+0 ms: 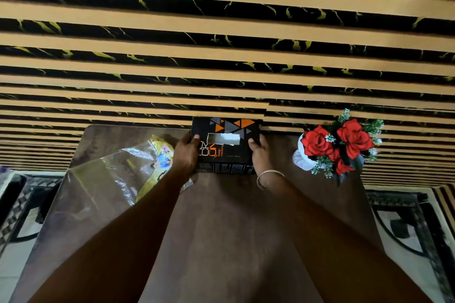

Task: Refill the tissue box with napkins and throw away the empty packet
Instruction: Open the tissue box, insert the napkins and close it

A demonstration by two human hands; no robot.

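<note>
Black tissue box (225,147), crumpled packet (118,170)

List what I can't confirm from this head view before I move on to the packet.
- Tissue box fill level: the slot shows only a white patch.
- Box's end faces: covered by the left hand and right hand.
- Plastic packet: glare hides whether it is empty; the left forearm covers its right edge.
- Vase: mostly hidden by the roses.

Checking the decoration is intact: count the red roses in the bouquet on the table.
3. Two large roses sit side by side at the top, one left and one right; a smaller one sits lower, partly tucked among leaves. Others may be hidden behind them.
</note>
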